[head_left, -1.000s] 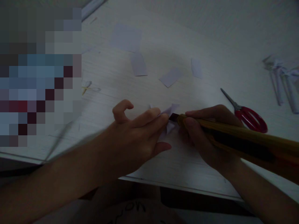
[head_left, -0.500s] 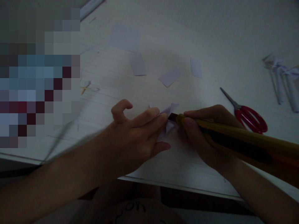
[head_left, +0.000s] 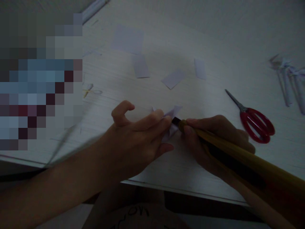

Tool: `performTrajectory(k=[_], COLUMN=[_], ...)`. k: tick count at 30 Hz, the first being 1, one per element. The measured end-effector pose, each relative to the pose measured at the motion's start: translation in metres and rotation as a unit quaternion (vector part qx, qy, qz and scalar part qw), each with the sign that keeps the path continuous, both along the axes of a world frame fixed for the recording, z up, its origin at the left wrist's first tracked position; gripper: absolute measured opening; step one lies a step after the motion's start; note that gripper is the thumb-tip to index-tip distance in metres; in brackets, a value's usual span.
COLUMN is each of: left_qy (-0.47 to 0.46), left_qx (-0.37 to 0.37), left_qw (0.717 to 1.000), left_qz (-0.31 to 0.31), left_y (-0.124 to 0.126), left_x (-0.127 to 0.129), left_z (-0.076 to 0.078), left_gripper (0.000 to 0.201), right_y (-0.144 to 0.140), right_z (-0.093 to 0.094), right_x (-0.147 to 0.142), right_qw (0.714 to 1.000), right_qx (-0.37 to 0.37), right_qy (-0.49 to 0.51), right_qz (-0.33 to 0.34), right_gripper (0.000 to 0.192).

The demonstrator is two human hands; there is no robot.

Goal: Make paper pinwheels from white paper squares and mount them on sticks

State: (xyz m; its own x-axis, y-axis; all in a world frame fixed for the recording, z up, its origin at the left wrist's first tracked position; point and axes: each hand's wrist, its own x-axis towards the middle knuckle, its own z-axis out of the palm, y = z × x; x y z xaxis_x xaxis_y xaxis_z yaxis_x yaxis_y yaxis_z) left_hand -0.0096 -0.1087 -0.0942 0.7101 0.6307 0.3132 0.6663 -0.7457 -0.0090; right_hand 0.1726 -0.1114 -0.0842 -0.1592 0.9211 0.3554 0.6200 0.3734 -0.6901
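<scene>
Under the stretched fingertips of my left hand (head_left: 140, 136), a small folded piece of white paper (head_left: 175, 111) is held down on the table, partly hidden by the fingers. My left thumb stands apart below it, and the little finger is curled up. My right hand (head_left: 202, 133) is closed around the front of a yellow utility knife (head_left: 243, 157) with a black panel along its side. Its short dark tip (head_left: 175, 120) is at the paper, right beside my left fingertips. Whether the tip touches the paper I cannot tell.
Red-handled scissors (head_left: 257, 125) lie to the right. Several cut paper pieces, among them a larger sheet (head_left: 128, 38) and a small strip (head_left: 173, 78), lie beyond my hands. Rolled, tied paper sticks (head_left: 287, 86) are at far right. A pixelated patch hides the left.
My right hand and the rear of the knife have swung a little lower, showing more of the scissors. The tip stays near the same spot. My left hand has barely moved.
</scene>
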Motion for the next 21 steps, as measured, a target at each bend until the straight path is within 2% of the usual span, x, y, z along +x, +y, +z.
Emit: performTrajectory(k=[5, 9, 12, 16, 19, 21], left_qy=[-0.004, 0.003, 0.01, 0.01, 0.005, 0.004], left_qx=[0.03, 0.031, 0.02, 0.011, 0.011, 0.004], left_qw=[1.0, 1.0, 1.0, 1.0, 1.0, 1.0], left_qz=[0.006, -0.001, 0.0, 0.0, -0.001, -0.001], left_y=[0.0, 0.0, 0.0, 0.0, 0.0, 0.0], left_x=[0.001, 0.0, 0.0, 0.0, 0.0, 0.001], left_z=[-0.001, -0.001, -0.002, -0.003, -0.002, -0.002], left_gripper=[0.024, 0.024, 0.024, 0.024, 0.026, 0.027], right_y=[0.001, -0.001, 0.0, 0.008, 0.014, 0.016], right_z=[-0.002, -0.001, -0.001, -0.001, -0.001, -0.002], right_x=[-0.001, -0.003, -0.001, 0.005, 0.008, 0.009], right_qw=[0.998, 0.999, 1.0, 0.993, 0.98, 0.977], right_qx=[0.055, 0.05, 0.01, -0.074, -0.132, -0.142], right_qy=[-0.015, -0.022, 0.004, 0.094, 0.146, 0.158], right_qz=[0.013, -0.005, -0.009, -0.023, -0.001, 0.022], right_gripper=[0.012, 0.013, 0.01, 0.008, 0.009, 0.008])
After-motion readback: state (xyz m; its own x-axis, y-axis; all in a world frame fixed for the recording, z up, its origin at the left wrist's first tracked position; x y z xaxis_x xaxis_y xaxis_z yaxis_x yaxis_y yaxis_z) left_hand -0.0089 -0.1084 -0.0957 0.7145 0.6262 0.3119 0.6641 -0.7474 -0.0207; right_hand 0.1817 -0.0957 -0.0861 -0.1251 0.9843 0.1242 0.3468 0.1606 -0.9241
